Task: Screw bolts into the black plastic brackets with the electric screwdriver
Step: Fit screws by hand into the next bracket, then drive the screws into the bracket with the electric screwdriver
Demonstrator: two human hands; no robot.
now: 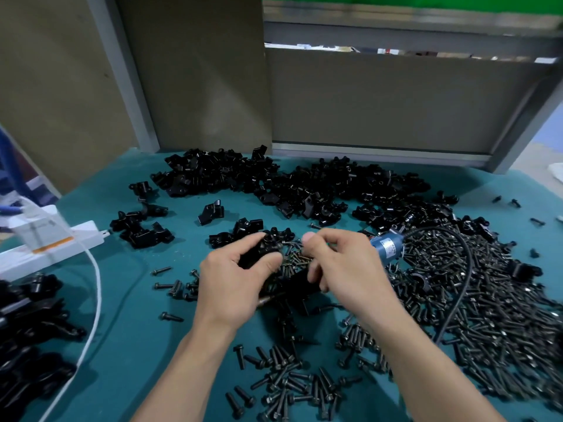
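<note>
While left hand (234,281) grips a bracket (264,249) and right hand (344,269) clasps the screwdriver (388,246), teal mat (128,303) stretches left to a cable (97,278).

On the teal counter (128,330), the left grip (240,278) holds a black bracket (262,249) at centre. The right grip (344,269), just beside it, curls round the electric screwdriver (388,246), whose blue end points toward 2 o'clock. A bracket pile (304,184) lies at 12 o'clock, a bolt heap (487,300) at 4 o'clock and a white power strip (51,242) at 9 o'clock.
</note>
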